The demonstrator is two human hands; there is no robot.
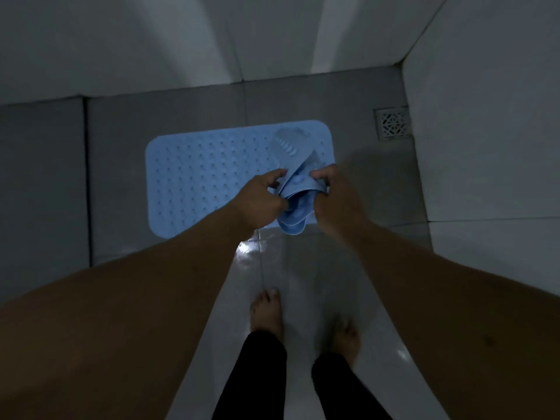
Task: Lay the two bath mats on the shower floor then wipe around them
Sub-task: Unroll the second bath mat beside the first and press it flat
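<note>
While unfolding: both my hands, left hand [260, 197] and right hand [333, 195], pinch the crumpled pale-blue rubber second mat [295, 204].
Landmark: flat blue studded bath mat [206, 177] on the grey tiled shower floor [378, 183].
Relation: crumpled mat hangs over its near right corner; its long axis runs left-right.

A home bathroom's shower corner. Tiled walls [485, 116] meet a grey tiled floor [45, 177]. A floor drain [393, 124] sits by the wall.

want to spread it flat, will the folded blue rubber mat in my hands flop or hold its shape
Probably floppy: the folded blue rubber mat bends into soft curves between the left hand and right hand. Its suction cups may cling to the wet grey floor tiles.
</note>
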